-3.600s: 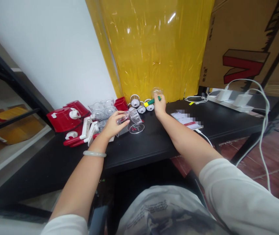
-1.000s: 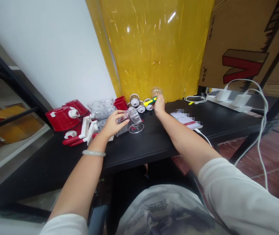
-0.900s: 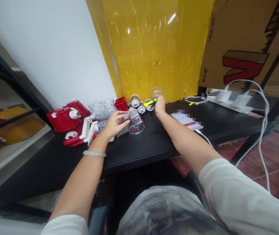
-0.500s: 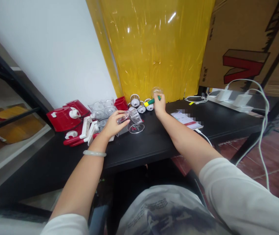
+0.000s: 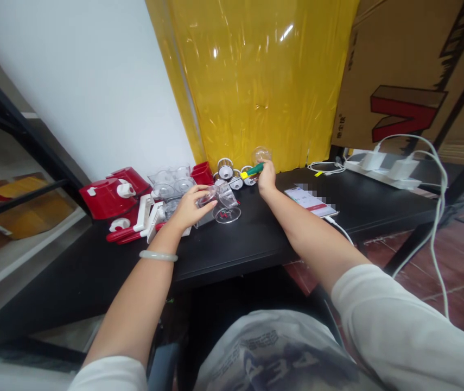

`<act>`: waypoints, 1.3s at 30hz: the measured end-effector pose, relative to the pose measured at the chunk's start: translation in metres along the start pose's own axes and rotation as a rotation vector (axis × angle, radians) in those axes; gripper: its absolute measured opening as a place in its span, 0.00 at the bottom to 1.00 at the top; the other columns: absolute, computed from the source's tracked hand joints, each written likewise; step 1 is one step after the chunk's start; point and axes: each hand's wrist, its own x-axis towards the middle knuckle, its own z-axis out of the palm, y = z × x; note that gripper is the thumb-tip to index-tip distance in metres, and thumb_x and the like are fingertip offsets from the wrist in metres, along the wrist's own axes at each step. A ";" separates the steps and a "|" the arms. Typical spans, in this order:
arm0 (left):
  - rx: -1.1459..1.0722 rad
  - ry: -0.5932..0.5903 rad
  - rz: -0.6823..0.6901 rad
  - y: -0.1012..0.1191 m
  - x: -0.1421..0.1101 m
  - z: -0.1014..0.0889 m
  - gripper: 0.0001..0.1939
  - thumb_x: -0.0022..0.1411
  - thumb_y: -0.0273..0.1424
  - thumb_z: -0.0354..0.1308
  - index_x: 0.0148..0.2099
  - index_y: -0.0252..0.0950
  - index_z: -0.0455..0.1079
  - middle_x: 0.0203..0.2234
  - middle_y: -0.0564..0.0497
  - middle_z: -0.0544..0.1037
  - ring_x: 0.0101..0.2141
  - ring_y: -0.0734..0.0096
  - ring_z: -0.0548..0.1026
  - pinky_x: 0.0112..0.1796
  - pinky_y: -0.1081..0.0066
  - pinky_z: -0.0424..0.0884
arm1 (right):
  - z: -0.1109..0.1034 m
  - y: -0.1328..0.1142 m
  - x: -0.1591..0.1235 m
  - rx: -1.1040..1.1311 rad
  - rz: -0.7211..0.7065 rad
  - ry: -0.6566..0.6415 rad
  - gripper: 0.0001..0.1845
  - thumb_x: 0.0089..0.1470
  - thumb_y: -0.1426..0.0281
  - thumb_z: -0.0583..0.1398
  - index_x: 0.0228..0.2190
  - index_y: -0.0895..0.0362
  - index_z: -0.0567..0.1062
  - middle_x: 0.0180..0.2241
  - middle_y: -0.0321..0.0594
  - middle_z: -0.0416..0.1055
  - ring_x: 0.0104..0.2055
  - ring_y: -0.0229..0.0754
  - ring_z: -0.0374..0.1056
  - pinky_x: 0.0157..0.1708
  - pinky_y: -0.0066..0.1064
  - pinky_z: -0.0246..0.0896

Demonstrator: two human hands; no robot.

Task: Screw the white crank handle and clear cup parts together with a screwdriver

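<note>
My left hand [image 5: 194,206] is closed around a clear plastic part [image 5: 209,196], thumb and fingers on its left side. Beside that part lies another clear cup-like piece [image 5: 227,195], just above a clear round dish [image 5: 227,215] with small red and dark bits in it. My right hand [image 5: 267,176] grips a screwdriver-like tool with a green and yellow handle [image 5: 254,170], its yellow end pointing left. Its far end is hidden by the hand. Behind my right fingers is a clear round plastic piece [image 5: 261,154]. Silver-and-white cylinders [image 5: 226,169] stand close to the yellow end.
To the left sit red housings [image 5: 107,198] with white knobs, white-and-red handles [image 5: 144,217] and a clear tray of cups [image 5: 172,182]. A red box [image 5: 202,172] stands behind. A phone [image 5: 311,201] with a cable lies right, near a power strip [image 5: 384,171] on the black table [image 5: 232,247].
The view has shifted slightly. My right hand has turned a little, with the green and yellow tool still in it. My left hand stays on the clear part.
</note>
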 end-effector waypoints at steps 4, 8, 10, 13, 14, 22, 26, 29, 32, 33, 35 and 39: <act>0.007 -0.004 -0.007 0.001 0.001 0.000 0.20 0.61 0.49 0.61 0.43 0.38 0.77 0.50 0.42 0.77 0.52 0.53 0.76 0.57 0.48 0.70 | 0.000 0.005 0.008 -0.013 -0.004 -0.006 0.23 0.57 0.50 0.52 0.41 0.55 0.72 0.29 0.35 0.68 0.21 0.36 0.64 0.21 0.30 0.58; 0.009 -0.007 -0.006 0.001 0.001 0.000 0.20 0.61 0.49 0.61 0.42 0.37 0.77 0.50 0.42 0.77 0.51 0.53 0.76 0.57 0.48 0.70 | -0.001 0.008 0.013 -0.038 0.007 0.001 0.25 0.55 0.46 0.56 0.42 0.54 0.71 0.25 0.31 0.64 0.20 0.34 0.60 0.21 0.29 0.58; 0.006 -0.008 -0.001 0.001 0.001 0.000 0.20 0.61 0.49 0.61 0.43 0.37 0.77 0.50 0.42 0.77 0.51 0.54 0.76 0.57 0.49 0.70 | -0.002 0.009 0.012 -0.061 -0.017 0.020 0.26 0.55 0.45 0.57 0.40 0.54 0.71 0.26 0.30 0.64 0.21 0.34 0.60 0.22 0.28 0.59; -0.001 -0.007 0.000 0.001 0.000 0.000 0.19 0.61 0.48 0.61 0.43 0.37 0.77 0.50 0.41 0.77 0.52 0.53 0.76 0.57 0.49 0.70 | -0.002 0.009 0.009 -0.092 -0.079 0.020 0.26 0.55 0.43 0.56 0.38 0.53 0.70 0.27 0.32 0.64 0.24 0.35 0.62 0.25 0.28 0.61; -0.001 -0.007 -0.004 0.001 -0.001 0.000 0.19 0.62 0.48 0.61 0.44 0.37 0.77 0.50 0.41 0.77 0.52 0.53 0.76 0.57 0.49 0.70 | -0.003 0.009 0.009 -0.097 -0.091 0.013 0.27 0.56 0.43 0.55 0.38 0.53 0.70 0.27 0.32 0.64 0.25 0.35 0.63 0.25 0.28 0.61; 0.019 -0.013 -0.018 0.002 0.000 0.000 0.20 0.61 0.49 0.61 0.43 0.38 0.77 0.50 0.42 0.77 0.52 0.53 0.76 0.58 0.49 0.70 | -0.002 0.007 0.006 -0.064 -0.027 -0.004 0.22 0.61 0.53 0.46 0.39 0.54 0.71 0.31 0.36 0.67 0.23 0.37 0.66 0.23 0.31 0.61; 0.016 -0.008 -0.010 0.000 0.000 0.000 0.19 0.62 0.48 0.61 0.44 0.37 0.77 0.50 0.41 0.77 0.52 0.53 0.76 0.57 0.49 0.70 | -0.001 0.003 0.003 -0.065 -0.009 0.039 0.19 0.58 0.58 0.50 0.39 0.56 0.73 0.33 0.37 0.69 0.24 0.37 0.66 0.25 0.32 0.63; 0.019 -0.006 -0.005 0.000 -0.001 0.000 0.19 0.62 0.47 0.61 0.44 0.37 0.77 0.50 0.41 0.77 0.51 0.54 0.76 0.57 0.50 0.70 | 0.000 0.003 0.005 -0.059 0.009 0.056 0.16 0.56 0.58 0.54 0.38 0.55 0.73 0.30 0.34 0.67 0.22 0.35 0.64 0.24 0.31 0.63; 0.021 -0.007 -0.004 0.001 0.000 0.000 0.20 0.62 0.48 0.61 0.43 0.37 0.77 0.50 0.41 0.77 0.51 0.54 0.76 0.57 0.50 0.70 | 0.000 0.006 0.008 -0.063 0.000 0.046 0.18 0.56 0.53 0.56 0.38 0.54 0.72 0.26 0.32 0.65 0.21 0.35 0.62 0.23 0.30 0.62; 0.022 -0.010 -0.007 0.002 0.001 0.000 0.20 0.62 0.48 0.61 0.43 0.37 0.77 0.50 0.42 0.77 0.51 0.54 0.76 0.57 0.50 0.70 | 0.000 0.007 0.008 -0.070 -0.012 0.040 0.20 0.56 0.51 0.57 0.39 0.54 0.71 0.26 0.32 0.65 0.21 0.35 0.62 0.24 0.30 0.62; 0.026 -0.015 -0.013 0.003 0.001 0.000 0.20 0.61 0.49 0.61 0.43 0.37 0.77 0.50 0.42 0.77 0.52 0.53 0.76 0.58 0.49 0.70 | -0.001 0.009 0.009 -0.094 -0.035 0.036 0.24 0.55 0.46 0.58 0.39 0.54 0.71 0.26 0.33 0.66 0.22 0.36 0.63 0.25 0.31 0.63; 0.026 -0.009 -0.008 0.003 0.001 0.000 0.20 0.61 0.49 0.61 0.43 0.37 0.77 0.50 0.42 0.77 0.52 0.53 0.76 0.57 0.50 0.70 | -0.001 0.007 0.005 -0.126 -0.053 0.046 0.26 0.55 0.44 0.57 0.38 0.54 0.70 0.27 0.34 0.67 0.24 0.37 0.65 0.26 0.31 0.63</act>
